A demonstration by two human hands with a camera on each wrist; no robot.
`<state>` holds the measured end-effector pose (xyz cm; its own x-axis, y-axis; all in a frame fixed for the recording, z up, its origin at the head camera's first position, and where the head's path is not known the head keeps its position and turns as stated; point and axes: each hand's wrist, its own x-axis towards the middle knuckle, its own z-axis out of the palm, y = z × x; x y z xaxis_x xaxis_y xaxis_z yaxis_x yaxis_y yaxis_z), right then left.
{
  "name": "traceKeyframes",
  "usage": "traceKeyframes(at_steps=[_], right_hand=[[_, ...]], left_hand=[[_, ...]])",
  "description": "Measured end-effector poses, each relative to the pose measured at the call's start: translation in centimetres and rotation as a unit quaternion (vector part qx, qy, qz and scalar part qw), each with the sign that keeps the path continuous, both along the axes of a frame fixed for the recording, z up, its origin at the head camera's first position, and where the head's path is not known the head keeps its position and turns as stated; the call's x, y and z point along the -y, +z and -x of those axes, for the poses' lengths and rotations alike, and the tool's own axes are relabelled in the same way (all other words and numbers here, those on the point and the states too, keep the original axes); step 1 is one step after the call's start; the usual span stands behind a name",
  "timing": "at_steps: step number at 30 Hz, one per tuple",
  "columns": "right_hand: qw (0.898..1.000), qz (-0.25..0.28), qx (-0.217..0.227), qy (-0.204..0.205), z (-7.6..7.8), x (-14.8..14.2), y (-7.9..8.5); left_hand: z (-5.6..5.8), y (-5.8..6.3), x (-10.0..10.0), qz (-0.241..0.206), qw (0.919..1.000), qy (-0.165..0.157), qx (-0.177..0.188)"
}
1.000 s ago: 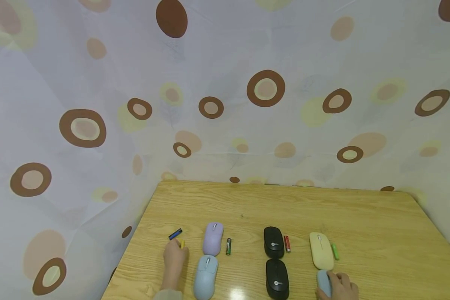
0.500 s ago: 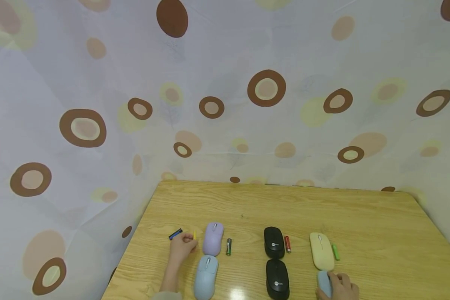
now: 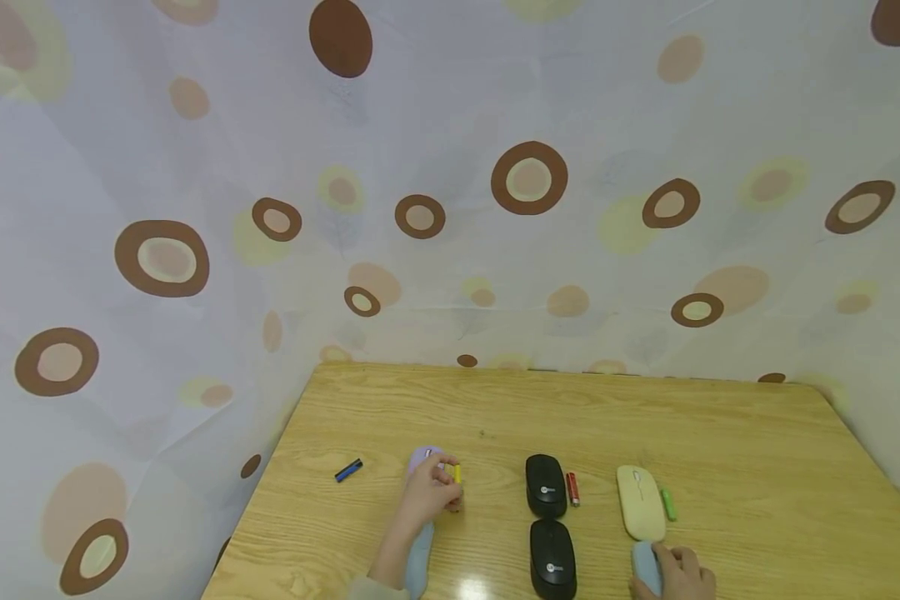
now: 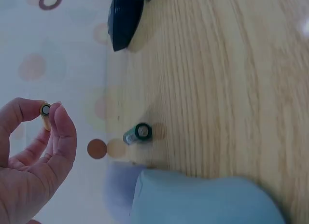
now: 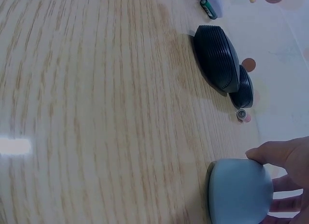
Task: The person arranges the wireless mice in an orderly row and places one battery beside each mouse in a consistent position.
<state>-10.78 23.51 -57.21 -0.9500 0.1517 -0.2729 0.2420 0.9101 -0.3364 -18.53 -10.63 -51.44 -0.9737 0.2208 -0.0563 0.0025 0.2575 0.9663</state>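
My left hand (image 3: 426,493) pinches a small yellow battery (image 3: 457,473) between thumb and fingertips, over the purple mouse (image 3: 421,455), which it partly hides. In the left wrist view, the yellow battery (image 4: 46,117) is clear of the table, its end facing the camera. A green battery (image 4: 138,133) lies nearby beside the light blue mouse (image 4: 203,200). At the right front, my right hand (image 3: 686,575) grips another light blue mouse (image 3: 647,568) by its sides, the thumb along its edge. That mouse (image 5: 241,192) rests on the wood in the right wrist view.
Two black mice (image 3: 546,486) stand in line mid-table, a red battery (image 3: 573,489) beside the rear one. A pale yellow mouse (image 3: 641,504) sits behind my right hand, with a light green battery (image 3: 668,504) alongside. A blue battery (image 3: 348,471) lies left. Patterned sheeting (image 3: 390,333) borders the table.
My left hand has lifted the yellow battery from near the blue battery and carried it right, across to the right side of the purple mouse. The right hand stays on its mouse.
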Motion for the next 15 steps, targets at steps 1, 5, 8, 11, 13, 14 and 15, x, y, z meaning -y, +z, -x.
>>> traceKeyframes(at_steps=[1,5,8,11,13,14,15], right_hand=[[1.000,0.000,-0.001,0.000,-0.1,0.0,0.1],[1.000,-0.001,-0.005,0.003,-0.4,0.2,0.7],[1.000,0.000,-0.013,0.006,-0.5,0.3,1.0],[1.000,0.001,-0.024,0.009,-0.5,0.4,1.0],[1.000,0.002,-0.028,0.010,-0.5,0.3,0.9],[1.000,0.002,-0.029,0.012,-0.6,0.2,0.8],[0.999,0.002,-0.031,0.012,-0.5,0.2,0.8]], left_hand=[[-0.1,-0.1,-0.6,0.000,1.0000,-0.006,-0.004],[-0.1,-1.2,-3.0,-0.004,0.9999,-0.005,0.010],[-0.2,-2.1,-4.8,-0.020,0.9992,0.003,0.034],[-0.4,-2.7,-6.4,-0.044,0.9978,0.007,0.049],[-0.5,-3.0,-7.3,-0.054,0.9972,0.007,0.052],[-0.6,-3.0,-7.7,-0.057,0.9970,0.008,0.052],[-0.6,-3.1,-8.1,-0.056,0.9971,0.006,0.051]])
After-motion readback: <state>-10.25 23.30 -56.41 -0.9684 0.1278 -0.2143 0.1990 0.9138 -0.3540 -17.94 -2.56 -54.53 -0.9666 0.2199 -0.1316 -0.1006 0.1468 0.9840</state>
